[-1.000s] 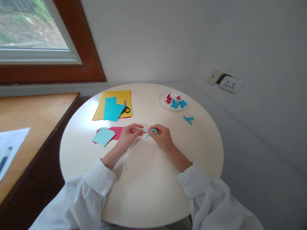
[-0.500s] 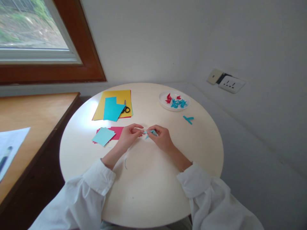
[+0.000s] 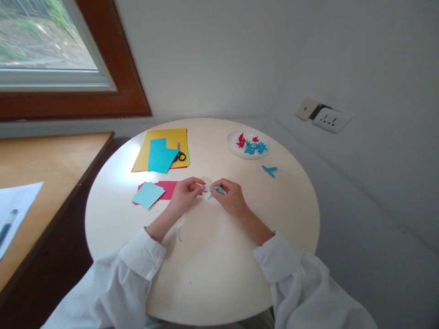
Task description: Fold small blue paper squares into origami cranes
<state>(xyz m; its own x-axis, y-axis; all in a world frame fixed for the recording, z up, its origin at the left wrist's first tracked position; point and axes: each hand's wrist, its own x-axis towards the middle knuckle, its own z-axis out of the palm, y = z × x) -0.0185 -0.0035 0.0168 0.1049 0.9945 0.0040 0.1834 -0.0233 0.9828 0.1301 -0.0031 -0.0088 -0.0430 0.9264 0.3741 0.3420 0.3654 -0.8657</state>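
Note:
Between my two hands is a small piece of folded light-blue paper [image 3: 210,196], with pointed tips showing under the fingers. My right hand [image 3: 229,195] pinches it from the right, covering much of it. From the left, my left hand [image 3: 188,193] pinches its other end between thumb and fingertips. Just left of that hand lie a light-blue paper square [image 3: 148,195] and red paper [image 3: 168,189], partly overlapped. On a white plate [image 3: 233,150] at the back right sit several small folded red [image 3: 241,140] and blue paper figures [image 3: 251,147].
Yellow sheets [image 3: 140,160] at the back left carry blue paper [image 3: 161,157] and black-handled scissors [image 3: 181,156]. Blue strips [image 3: 269,171] lie right of my hands, a thin scrap [image 3: 179,234] in front. A wooden desk [image 3: 68,155] adjoins the round table [image 3: 212,274].
Almost nothing differs. The fingers of my left hand have shifted very slightly at the folded paper; my right hand keeps its place.

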